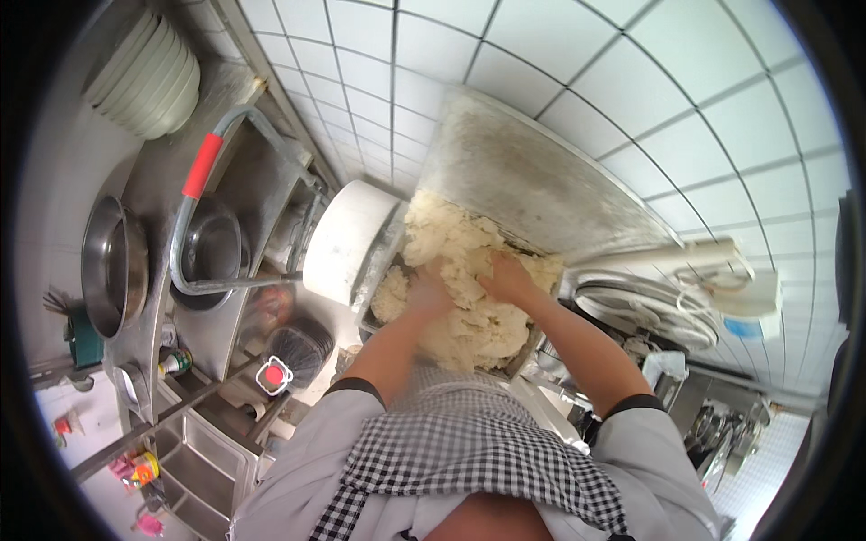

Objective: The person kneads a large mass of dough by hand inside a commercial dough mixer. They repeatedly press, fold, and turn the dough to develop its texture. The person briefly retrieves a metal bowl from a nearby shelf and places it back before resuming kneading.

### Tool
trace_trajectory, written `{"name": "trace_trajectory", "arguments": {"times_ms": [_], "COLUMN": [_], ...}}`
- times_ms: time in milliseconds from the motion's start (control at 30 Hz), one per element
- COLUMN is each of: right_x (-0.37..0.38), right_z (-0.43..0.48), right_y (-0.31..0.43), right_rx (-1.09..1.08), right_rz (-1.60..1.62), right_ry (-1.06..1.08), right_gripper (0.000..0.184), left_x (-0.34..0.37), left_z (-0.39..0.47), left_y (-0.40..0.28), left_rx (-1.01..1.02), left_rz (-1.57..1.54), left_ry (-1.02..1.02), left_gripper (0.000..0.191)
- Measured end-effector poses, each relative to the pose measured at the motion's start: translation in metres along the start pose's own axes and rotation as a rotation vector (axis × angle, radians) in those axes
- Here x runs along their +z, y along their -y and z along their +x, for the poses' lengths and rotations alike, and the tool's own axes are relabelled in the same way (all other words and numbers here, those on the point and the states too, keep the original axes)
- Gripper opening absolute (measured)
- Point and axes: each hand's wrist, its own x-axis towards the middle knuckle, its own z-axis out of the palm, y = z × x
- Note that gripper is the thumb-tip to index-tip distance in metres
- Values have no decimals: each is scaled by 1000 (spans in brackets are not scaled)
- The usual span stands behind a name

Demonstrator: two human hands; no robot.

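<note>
A large, ragged mass of pale dough (484,331) fills a metal trough (531,351) in front of me, apparently the bowl of a dough mixer. My left hand (431,292) is blurred and lies against the dough on the left side; its fingers cannot be made out clearly. Farther right, my right hand (509,277) digs into the dough, with its fingertips sunk in a torn fold. More dough is heaped up at the far end, below a raised flour-dusted metal lid (534,182) that leans toward the tiled wall.
Left of the trough sit a white rounded housing (348,240) and a bent metal bar with a red sleeve (203,166). Steel shelves beyond hold metal basins (115,267) and stacked white bowls (145,74). Round lids (646,314) stand to the right, near a cabled white box (744,297).
</note>
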Motion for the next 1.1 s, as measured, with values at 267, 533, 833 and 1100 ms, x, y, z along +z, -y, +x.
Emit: {"name": "trace_trajectory", "arguments": {"times_ms": [267, 533, 833, 1100], "right_x": [35, -1, -17, 19], "right_z": [-105, -39, 21, 36], "right_y": [14, 10, 1, 2], "right_rx": [110, 127, 57, 44], "right_rz": [-191, -178, -67, -156], "right_ry": [44, 147, 260, 421], "right_gripper": [136, 131, 96, 67], "left_x": [-30, -17, -30, -24], "left_z": [-101, -102, -100, -82], "left_y": [54, 76, 22, -29], "left_rx": [361, 289, 113, -38], "left_rz": [188, 342, 271, 364], "left_ry": [-148, -151, 54, 148], "left_gripper": [122, 122, 132, 133]}}
